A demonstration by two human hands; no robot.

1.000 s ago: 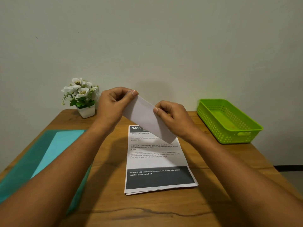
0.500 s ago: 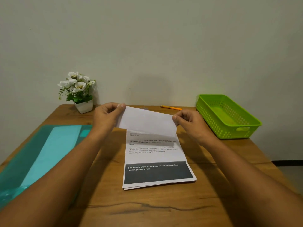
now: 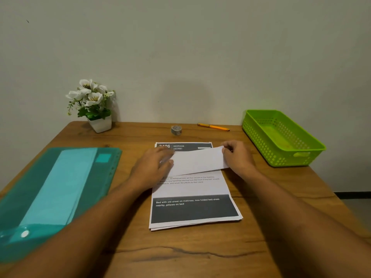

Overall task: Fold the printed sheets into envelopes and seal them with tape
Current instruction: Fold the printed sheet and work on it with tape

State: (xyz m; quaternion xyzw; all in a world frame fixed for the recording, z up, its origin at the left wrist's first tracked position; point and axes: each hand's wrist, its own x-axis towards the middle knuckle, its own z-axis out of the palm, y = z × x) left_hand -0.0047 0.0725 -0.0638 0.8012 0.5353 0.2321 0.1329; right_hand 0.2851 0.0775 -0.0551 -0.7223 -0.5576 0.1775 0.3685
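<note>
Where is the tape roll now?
In the head view the tape roll sits near the table's far edge, between the flower pot (left) and the pencil (right).

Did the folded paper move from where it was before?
Yes. The folded paper came down: it was held up level with the flower pot, and now sits low over the stack of printed sheets.

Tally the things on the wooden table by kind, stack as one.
Paper: 2, folded white sheet, printed-sheet stack
Stationery: 2, grey tape roll, orange pen
Storage: 2, teal plastic folder, green plastic basket
Decor: 1, potted white flowers
Total: 7
</note>
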